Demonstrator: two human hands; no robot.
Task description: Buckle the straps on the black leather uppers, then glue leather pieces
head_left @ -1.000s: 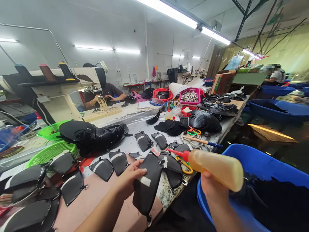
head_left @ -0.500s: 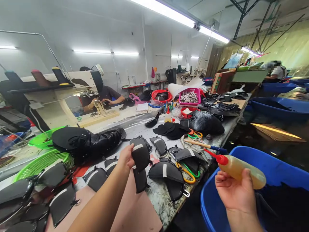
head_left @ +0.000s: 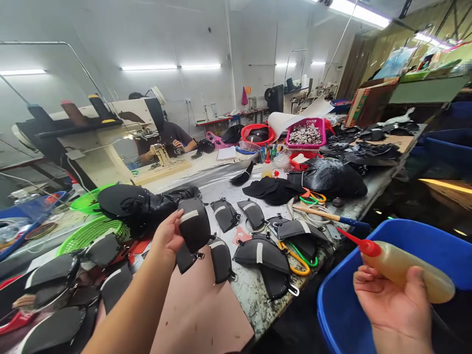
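Observation:
My left hand (head_left: pixel 166 237) pinches the edge of a black curved panel (head_left: pixel 196 233) with a light strip across it, held above the table. Similar black pieces with strips and metal rings (head_left: pixel 221 260) lie beneath and around it, partly overlapping. In my right hand (head_left: pixel 396 302) is a squeeze bottle (head_left: pixel 409 269) of yellowish liquid with a long red nozzle pointing up to the left. The bottle is tilted over the blue tub (head_left: pixel 324 295), away from the panel.
A pink board (head_left: pixel 206 319) lies at the near table edge. Behind stand green baskets (head_left: pixel 92 236), a magenta basket of small parts (head_left: pixel 323 135) and a hammer-like wooden handle (head_left: pixel 317 213). Across the table, a person (head_left: pixel 175 132) works at a sewing machine (head_left: pixel 110 147).
My left hand has moved left with the panel, uncovering more pieces behind it. The view has turned slightly left, and the bottle in my right hand appears further right and lower.

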